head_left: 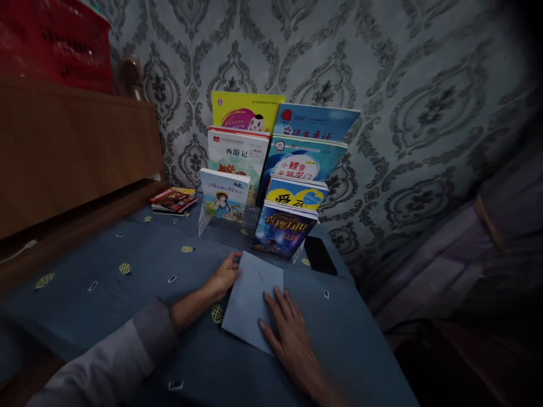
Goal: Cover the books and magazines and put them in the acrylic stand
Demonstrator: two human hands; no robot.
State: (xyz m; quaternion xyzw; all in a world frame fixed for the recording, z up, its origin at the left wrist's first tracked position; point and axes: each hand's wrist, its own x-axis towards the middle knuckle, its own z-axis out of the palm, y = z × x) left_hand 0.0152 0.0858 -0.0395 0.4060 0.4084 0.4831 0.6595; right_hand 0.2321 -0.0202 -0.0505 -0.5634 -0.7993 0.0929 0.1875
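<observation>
A thin pale book [253, 302] lies tilted on the blue cloth in front of me, with a faint small mark on its surface. My left hand [225, 276] is closed at its upper left edge, fingers curled against the border. Across the lower right part of the book rests my right hand [288, 328], flat with its fingers spread. Just beyond the book stands a dark blue children's book [285, 230] at the front of the right-hand stand. To its left, a book with a girl on the cover [224, 195] leans in a clear stand [203, 221].
More books rise in tiers behind, among them a yellow one [246, 110] and a blue one [316, 121]. A black phone [320, 255] lies at the table's right side. Some magazines [173, 199] are stacked at the back left, beside a wooden cabinet [76, 158] with a red basket [55, 45].
</observation>
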